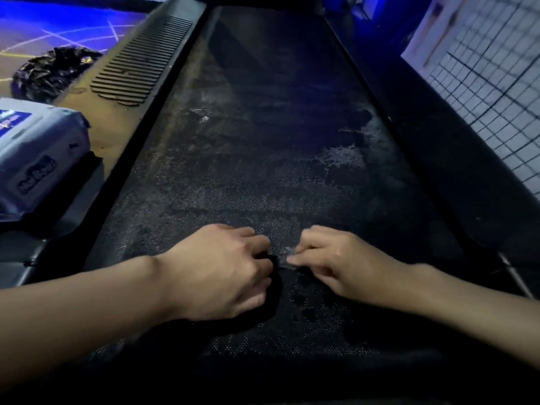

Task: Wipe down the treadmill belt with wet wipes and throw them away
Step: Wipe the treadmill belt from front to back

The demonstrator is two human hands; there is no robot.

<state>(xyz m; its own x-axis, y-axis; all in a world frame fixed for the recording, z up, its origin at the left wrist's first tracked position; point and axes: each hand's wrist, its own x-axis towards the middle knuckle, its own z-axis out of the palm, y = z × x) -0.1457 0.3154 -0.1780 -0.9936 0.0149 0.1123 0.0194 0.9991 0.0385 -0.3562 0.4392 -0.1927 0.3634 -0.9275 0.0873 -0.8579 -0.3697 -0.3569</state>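
Treadmill belt: long, black, fine woven-dot texture, patched with pale grey dust and darker smears, running away from the viewer. Left side rail: tan-lit, flat, bearing a ribbed grip strip of parallel slats. Right side rail: black, smooth. Floor: blue-purple with pale crossing lines. Wire grid panel: white, square mesh, just beside the right rail, with a paper sheet hung on it. Black bag: crinkled, glossy, on the floor to the left. Pack of wet wipes: soft grey-blue pouch, printed label, resting on the near end of the left rail. Left hand: on the near belt, knuckles up, fingers curled under; a dark mass beneath them, shadow or cloth, cannot be told, nor whether it holds anything. Right hand: close by, fingers curled, tips pinching a small crumpled grey scrap on the belt between the two hands.
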